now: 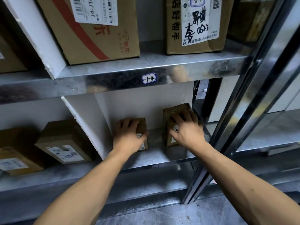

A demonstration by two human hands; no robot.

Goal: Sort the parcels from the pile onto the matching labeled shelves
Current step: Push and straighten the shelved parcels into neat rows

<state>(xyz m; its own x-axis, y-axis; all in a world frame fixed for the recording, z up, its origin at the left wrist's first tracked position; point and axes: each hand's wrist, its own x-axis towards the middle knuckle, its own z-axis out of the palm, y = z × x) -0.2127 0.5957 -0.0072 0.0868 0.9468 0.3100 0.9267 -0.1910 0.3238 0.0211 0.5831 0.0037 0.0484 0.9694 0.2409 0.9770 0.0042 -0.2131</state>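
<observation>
At the left end of the lower shelf (159,155), past the white divider (84,120), two brown boxes (65,142) lie side by side with printed labels facing you. Right of the divider, your left grip (128,135) covers the small parcel (142,125), which stands on the shelf just beside the divider. The fingers are curled over its top and the thumb is against its right side, so the grip is holding it. On the front edge of the shelf above, a blue-bordered sticker (149,78) carries handwritten marks. Toward the right end, your right grip (186,129) is on the taller parcel (177,109), which stands on the shelf apart from the small one and near the dark upright post (215,98). The fingers are spread and bent over its top and the thumb is on its front face, so this grip is holding it too. On the upper shelf stand a red-striped carton (97,43) and, to its right, a carton with a handwritten label (194,30).
</observation>
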